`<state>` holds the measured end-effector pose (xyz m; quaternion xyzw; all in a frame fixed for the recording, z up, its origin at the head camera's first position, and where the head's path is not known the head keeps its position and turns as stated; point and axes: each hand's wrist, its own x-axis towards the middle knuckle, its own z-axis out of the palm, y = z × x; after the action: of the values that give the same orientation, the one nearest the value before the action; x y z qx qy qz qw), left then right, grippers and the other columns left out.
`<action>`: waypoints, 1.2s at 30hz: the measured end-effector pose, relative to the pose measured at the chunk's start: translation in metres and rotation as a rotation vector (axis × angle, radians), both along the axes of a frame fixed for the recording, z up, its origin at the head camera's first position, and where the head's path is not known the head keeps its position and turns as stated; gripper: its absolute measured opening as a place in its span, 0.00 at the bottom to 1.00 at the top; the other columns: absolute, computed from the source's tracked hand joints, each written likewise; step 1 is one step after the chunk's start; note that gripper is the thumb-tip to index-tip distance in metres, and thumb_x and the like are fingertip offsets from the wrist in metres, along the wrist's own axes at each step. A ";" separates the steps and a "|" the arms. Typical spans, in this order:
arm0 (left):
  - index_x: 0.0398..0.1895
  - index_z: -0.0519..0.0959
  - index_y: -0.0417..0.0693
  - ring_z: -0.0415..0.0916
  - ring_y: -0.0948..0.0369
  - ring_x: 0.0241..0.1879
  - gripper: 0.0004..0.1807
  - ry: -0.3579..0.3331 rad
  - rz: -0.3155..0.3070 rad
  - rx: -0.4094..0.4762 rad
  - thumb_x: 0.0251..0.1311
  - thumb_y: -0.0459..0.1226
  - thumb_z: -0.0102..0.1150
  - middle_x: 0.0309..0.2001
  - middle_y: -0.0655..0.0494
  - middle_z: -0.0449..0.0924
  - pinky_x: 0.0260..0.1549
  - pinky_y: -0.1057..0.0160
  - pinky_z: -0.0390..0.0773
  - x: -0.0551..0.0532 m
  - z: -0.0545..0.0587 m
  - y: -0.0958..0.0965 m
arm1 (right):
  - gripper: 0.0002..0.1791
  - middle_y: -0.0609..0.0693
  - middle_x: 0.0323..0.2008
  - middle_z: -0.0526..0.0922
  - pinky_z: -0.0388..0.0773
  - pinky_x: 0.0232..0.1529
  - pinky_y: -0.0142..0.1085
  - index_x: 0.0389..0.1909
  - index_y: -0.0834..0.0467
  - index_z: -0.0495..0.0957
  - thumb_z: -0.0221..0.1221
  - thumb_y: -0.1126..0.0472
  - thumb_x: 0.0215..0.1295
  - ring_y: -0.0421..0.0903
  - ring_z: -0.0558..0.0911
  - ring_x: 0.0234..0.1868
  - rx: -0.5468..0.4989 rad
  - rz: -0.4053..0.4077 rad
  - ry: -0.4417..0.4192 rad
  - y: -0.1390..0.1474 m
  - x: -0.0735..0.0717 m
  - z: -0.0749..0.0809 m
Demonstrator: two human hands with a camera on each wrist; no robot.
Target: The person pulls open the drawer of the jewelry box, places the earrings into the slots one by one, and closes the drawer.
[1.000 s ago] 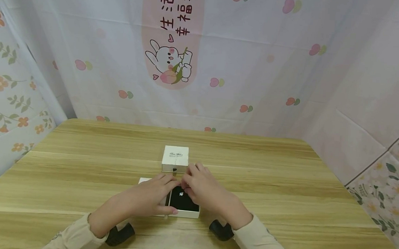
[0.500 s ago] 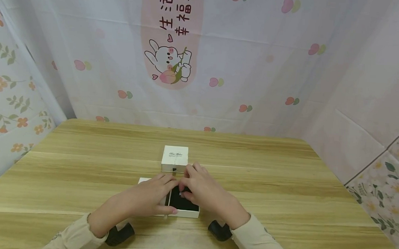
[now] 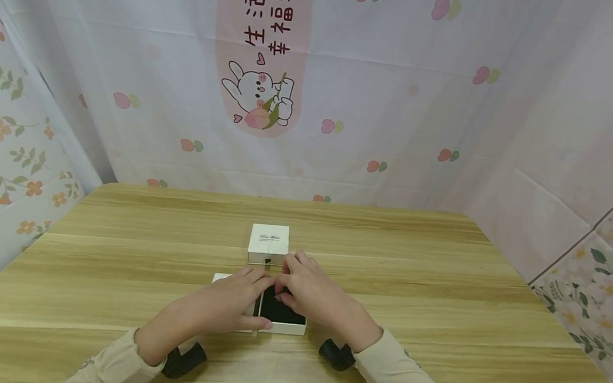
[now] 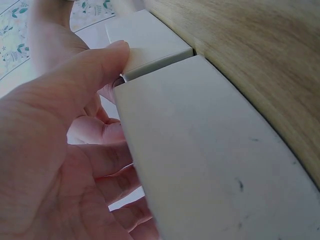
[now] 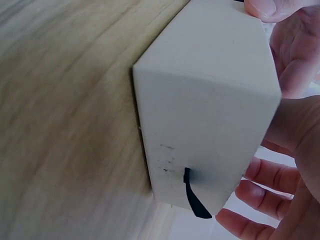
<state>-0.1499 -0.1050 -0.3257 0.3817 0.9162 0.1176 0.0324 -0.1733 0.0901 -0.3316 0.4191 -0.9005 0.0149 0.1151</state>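
A white jewelry box (image 3: 221, 276) lies on the table, its drawer (image 3: 287, 329) slid out to the right and showing a black lining (image 3: 288, 314). My left hand (image 3: 228, 303) holds the box's sleeve, thumb on the near side and fingers over the far side. In the left wrist view that thumb lies at the seam between sleeve (image 4: 200, 160) and drawer (image 4: 155, 42). Over the lining, my right hand (image 3: 314, 293) pinches a small silver piece of jewelry (image 3: 277, 297), mostly hidden by the fingertips. The right wrist view shows the drawer's end with a black ribbon tab (image 5: 194, 197).
Just behind the hands stands a second white box (image 3: 269, 239) with dark lettering, close to my right fingertips. Black wrist devices (image 3: 185, 360) sit under both forearms. A patterned curtain (image 3: 368, 102) hangs along the far edge of the wooden table (image 3: 411, 278).
My right thumb and fingers have closed over the silver piece, which lay visible on the black lining a second ago and is now almost covered. My left hand has stayed in place.
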 end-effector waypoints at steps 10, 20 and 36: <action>0.60 0.68 0.37 0.65 0.53 0.59 0.37 -0.001 0.003 -0.008 0.58 0.57 0.54 0.58 0.48 0.68 0.55 0.54 0.71 0.000 0.001 0.001 | 0.04 0.41 0.33 0.71 0.64 0.38 0.30 0.25 0.45 0.79 0.65 0.53 0.56 0.40 0.63 0.35 -0.028 -0.011 -0.013 0.000 0.000 -0.001; 0.60 0.68 0.36 0.64 0.52 0.60 0.37 0.007 -0.002 -0.010 0.58 0.56 0.55 0.58 0.48 0.69 0.56 0.53 0.70 0.000 0.001 0.002 | 0.05 0.41 0.31 0.69 0.60 0.34 0.28 0.24 0.44 0.80 0.65 0.52 0.55 0.39 0.62 0.34 -0.047 -0.053 -0.058 -0.001 0.001 -0.002; 0.60 0.68 0.38 0.65 0.52 0.59 0.36 -0.021 0.013 0.012 0.58 0.56 0.56 0.58 0.49 0.69 0.55 0.52 0.71 0.000 0.002 0.001 | 0.10 0.43 0.32 0.71 0.60 0.35 0.29 0.28 0.47 0.86 0.61 0.66 0.57 0.40 0.63 0.35 -0.041 -0.016 -0.159 0.006 0.000 0.012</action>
<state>-0.1498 -0.1036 -0.3239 0.3747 0.9175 0.1275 0.0388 -0.1730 0.0964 -0.3196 0.4068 -0.9097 0.0658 0.0520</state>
